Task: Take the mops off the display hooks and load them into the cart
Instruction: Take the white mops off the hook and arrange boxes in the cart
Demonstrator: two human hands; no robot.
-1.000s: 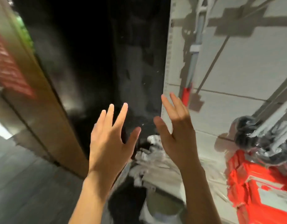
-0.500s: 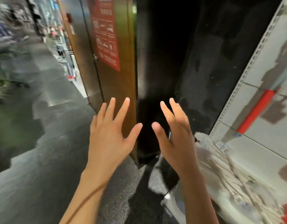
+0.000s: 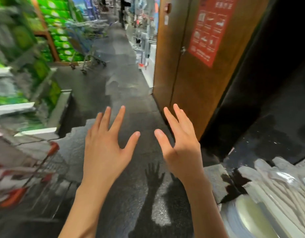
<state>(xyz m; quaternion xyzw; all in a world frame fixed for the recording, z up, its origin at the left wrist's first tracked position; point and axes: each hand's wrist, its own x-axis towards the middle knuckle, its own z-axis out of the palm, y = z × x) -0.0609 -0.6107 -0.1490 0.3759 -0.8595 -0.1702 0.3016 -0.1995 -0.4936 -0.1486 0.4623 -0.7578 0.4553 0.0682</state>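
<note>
both hands are raised in the middle of the frame, backs toward the camera, over a dark speckled floor (image 3: 131, 93). the left hand (image 3: 103, 148) has its fingers straight and spread, thumb out to the right, and it holds nothing. the right hand (image 3: 181, 146) sits just beside it, apart from it, with fingers extended and slightly bent at the tips, thumb pointing toward the left hand; it too holds nothing. their shadows fall on the floor low in the centre.

at the lower left edge of the frame is a blurred cart (image 3: 37, 170) with a red handle and wire sides; what lies in it is too smeared to tell. at the lower right, pale stringy mop heads (image 3: 275, 191) in clear wrapping lie in a heap, near the right forearm.

a brown wooden door (image 3: 196, 69) with a red sign (image 3: 211, 28) stands at upper right, beside a black wall. green packages (image 3: 62, 40) fill shelves at upper left, with another trolley (image 3: 90, 54) in the aisle beyond.
</note>
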